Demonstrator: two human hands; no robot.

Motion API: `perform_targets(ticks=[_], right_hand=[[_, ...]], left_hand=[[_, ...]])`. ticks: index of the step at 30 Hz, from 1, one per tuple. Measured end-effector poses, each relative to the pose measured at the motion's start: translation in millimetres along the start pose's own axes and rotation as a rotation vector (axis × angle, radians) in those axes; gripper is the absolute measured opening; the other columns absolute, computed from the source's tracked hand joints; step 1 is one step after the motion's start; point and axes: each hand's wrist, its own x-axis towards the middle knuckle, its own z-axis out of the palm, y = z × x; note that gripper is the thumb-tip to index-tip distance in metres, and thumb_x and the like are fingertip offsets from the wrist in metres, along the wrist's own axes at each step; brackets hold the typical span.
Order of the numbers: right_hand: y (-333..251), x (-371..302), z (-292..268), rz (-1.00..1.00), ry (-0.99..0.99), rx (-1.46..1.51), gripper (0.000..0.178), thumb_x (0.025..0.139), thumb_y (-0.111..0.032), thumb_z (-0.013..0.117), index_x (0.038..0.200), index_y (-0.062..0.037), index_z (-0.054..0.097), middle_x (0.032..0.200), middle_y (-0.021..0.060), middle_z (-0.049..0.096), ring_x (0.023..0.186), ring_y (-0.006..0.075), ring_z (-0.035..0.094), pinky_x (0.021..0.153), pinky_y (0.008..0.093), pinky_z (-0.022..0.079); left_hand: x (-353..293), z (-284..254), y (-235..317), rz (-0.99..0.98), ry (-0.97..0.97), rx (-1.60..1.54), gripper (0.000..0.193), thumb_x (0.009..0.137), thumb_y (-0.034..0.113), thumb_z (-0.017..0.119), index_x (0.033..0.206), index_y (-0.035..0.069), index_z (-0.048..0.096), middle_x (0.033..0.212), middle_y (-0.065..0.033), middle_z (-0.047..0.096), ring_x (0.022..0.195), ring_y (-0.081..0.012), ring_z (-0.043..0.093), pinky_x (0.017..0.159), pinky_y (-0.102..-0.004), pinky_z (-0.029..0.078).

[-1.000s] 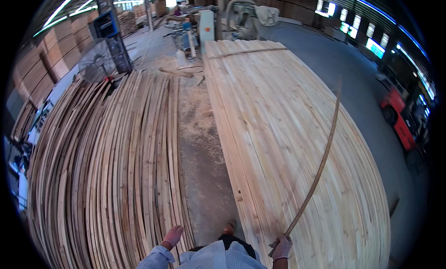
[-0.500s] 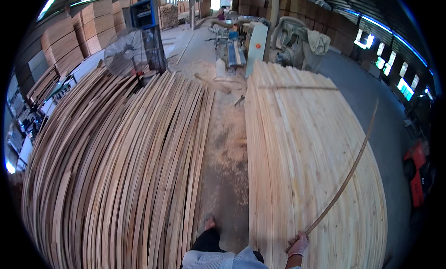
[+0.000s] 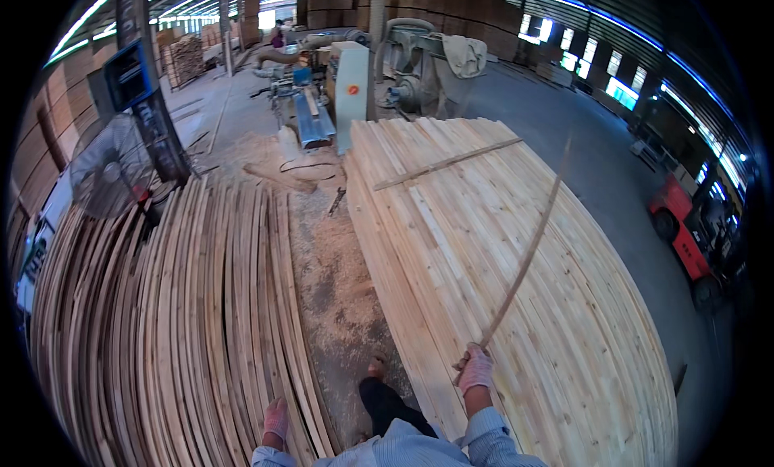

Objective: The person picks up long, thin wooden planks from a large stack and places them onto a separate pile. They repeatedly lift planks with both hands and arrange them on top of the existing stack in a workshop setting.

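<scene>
In my right hand (image 3: pixel 477 366), wearing a pale pinkish glove, is a long thin wooden strip (image 3: pixel 528 261), its near end inside my closed fingers. The strip slants up and to the right, over a broad stack of pale planed boards (image 3: pixel 484 249). My left hand (image 3: pixel 276 419), gloved too, is over the near edge of a pile of rougher, darker wooden strips (image 3: pixel 185 306). Its fingers are too small and unclear to read, and whether it touches the wood cannot be seen.
Between the two piles runs a sawdust-strewn aisle (image 3: pixel 334 261), where my foot shows. A short batten (image 3: pixel 447 163) lies across the pale boards. Beyond stand a woodworking machine (image 3: pixel 314 112), a fan (image 3: pixel 111 173) beside a post, and a red forklift (image 3: pixel 681 229) at right.
My view has turned to the right. My left hand has come into sight over the left pile. The strip in my right hand now stands straighter, and that hand is farther forward.
</scene>
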Motion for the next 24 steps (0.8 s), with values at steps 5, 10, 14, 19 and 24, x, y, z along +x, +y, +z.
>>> perform_targets(ticks=[5, 10, 14, 19, 24], right_hand=[[6, 100, 150, 0.019, 0.004, 0.031, 0.012, 0.087, -0.017, 0.066, 0.084, -0.0106, 0.056, 0.064, 0.0005, 0.052, 0.044, 0.0126, 0.048, 0.040, 0.0327, 0.050], [-29, 187, 295, 0.044, 0.019, 0.059, 0.011, 0.085, -0.016, 0.062, 0.080, -0.0085, 0.056, 0.064, 0.0031, 0.051, 0.044, 0.0140, 0.047, 0.040, 0.0344, 0.049], [-43, 244, 395, -0.004, -0.010, -0.006, 0.015, 0.086, -0.019, 0.062, 0.081, -0.0054, 0.057, 0.065, 0.0050, 0.053, 0.047, 0.0185, 0.052, 0.042, 0.0377, 0.049], [22, 344, 512, -0.201, -0.079, -0.512, 0.034, 0.084, -0.030, 0.069, 0.092, 0.0028, 0.062, 0.079, 0.0199, 0.064, 0.076, 0.0339, 0.067, 0.066, 0.0481, 0.054], [34, 395, 614, -0.256, 0.136, -0.389, 0.035, 0.083, -0.026, 0.069, 0.098, 0.0049, 0.060, 0.080, 0.0163, 0.064, 0.067, 0.0282, 0.062, 0.063, 0.0434, 0.051]], left_hand=[[93, 37, -2, 0.205, -0.142, 0.525, 0.024, 0.091, 0.008, 0.050, 0.107, 0.005, 0.067, 0.091, -0.0210, 0.067, 0.089, -0.0387, 0.065, 0.081, -0.0428, 0.053], [178, 107, 100, -0.051, -0.309, 0.226, 0.024, 0.092, 0.010, 0.050, 0.108, 0.005, 0.068, 0.094, -0.0205, 0.067, 0.091, -0.0380, 0.065, 0.082, -0.0430, 0.052], [251, 125, 174, -0.041, -0.308, 0.077, 0.025, 0.093, 0.012, 0.050, 0.109, 0.005, 0.068, 0.097, -0.0202, 0.067, 0.093, -0.0376, 0.065, 0.083, -0.0432, 0.052], [305, 82, 171, -0.059, -0.277, 0.110, 0.025, 0.094, 0.014, 0.051, 0.110, 0.005, 0.068, 0.100, -0.0197, 0.067, 0.095, -0.0370, 0.064, 0.085, -0.0435, 0.052], [386, 50, 145, -0.115, -0.370, 0.231, 0.026, 0.095, 0.016, 0.051, 0.111, 0.005, 0.068, 0.103, -0.0193, 0.067, 0.098, -0.0363, 0.064, 0.086, -0.0437, 0.051]])
